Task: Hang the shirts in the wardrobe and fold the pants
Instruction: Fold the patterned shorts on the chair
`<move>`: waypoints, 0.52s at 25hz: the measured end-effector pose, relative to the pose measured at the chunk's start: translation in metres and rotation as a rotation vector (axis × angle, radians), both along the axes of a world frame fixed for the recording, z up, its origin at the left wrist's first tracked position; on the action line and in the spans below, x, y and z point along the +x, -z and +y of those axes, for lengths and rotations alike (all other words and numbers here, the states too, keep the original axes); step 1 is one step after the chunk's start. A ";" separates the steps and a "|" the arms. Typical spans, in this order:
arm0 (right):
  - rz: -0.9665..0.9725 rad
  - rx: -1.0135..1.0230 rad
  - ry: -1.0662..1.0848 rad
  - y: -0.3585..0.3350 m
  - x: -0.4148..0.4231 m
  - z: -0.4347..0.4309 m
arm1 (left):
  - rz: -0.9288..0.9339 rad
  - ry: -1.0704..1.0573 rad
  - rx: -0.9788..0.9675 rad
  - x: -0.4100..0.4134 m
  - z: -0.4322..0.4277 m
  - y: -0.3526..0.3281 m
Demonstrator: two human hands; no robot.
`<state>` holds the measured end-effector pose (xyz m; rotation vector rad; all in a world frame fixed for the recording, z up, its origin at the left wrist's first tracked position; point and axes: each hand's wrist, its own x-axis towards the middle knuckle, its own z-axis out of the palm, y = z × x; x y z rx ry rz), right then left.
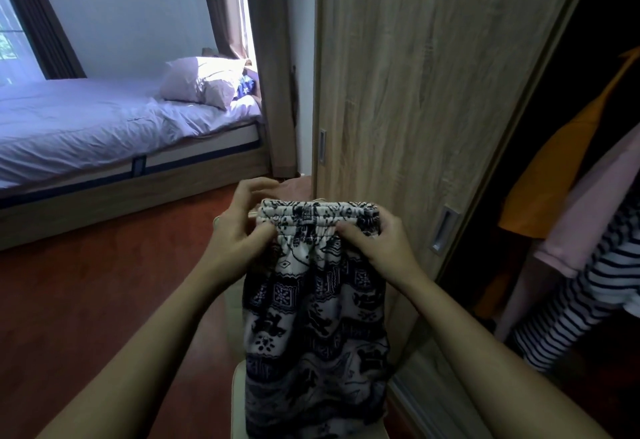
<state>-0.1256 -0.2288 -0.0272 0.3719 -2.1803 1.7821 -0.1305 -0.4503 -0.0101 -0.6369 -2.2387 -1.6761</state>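
Hanging from its elastic waistband, the patterned pants (315, 317) are pinched between both hands, left hand (239, 230) at one end, right hand (377, 237) at the other, before the wardrobe door (415, 92).

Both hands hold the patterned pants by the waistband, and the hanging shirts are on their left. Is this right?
Not quite. The left hand and right hand hold the patterned pants by the waistband, but the hanging shirts are on their right; the head view shows it.
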 end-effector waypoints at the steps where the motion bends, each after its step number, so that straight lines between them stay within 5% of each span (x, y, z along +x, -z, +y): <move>1: 0.016 0.061 -0.005 -0.003 0.001 0.000 | 0.062 -0.014 -0.138 -0.003 -0.007 0.000; 6: 0.060 0.210 -0.016 -0.007 0.000 -0.007 | 0.271 -0.044 -0.736 -0.024 -0.006 -0.022; 13: 0.008 0.049 -0.037 0.001 -0.008 0.013 | 0.363 -0.019 -0.854 -0.025 0.028 -0.031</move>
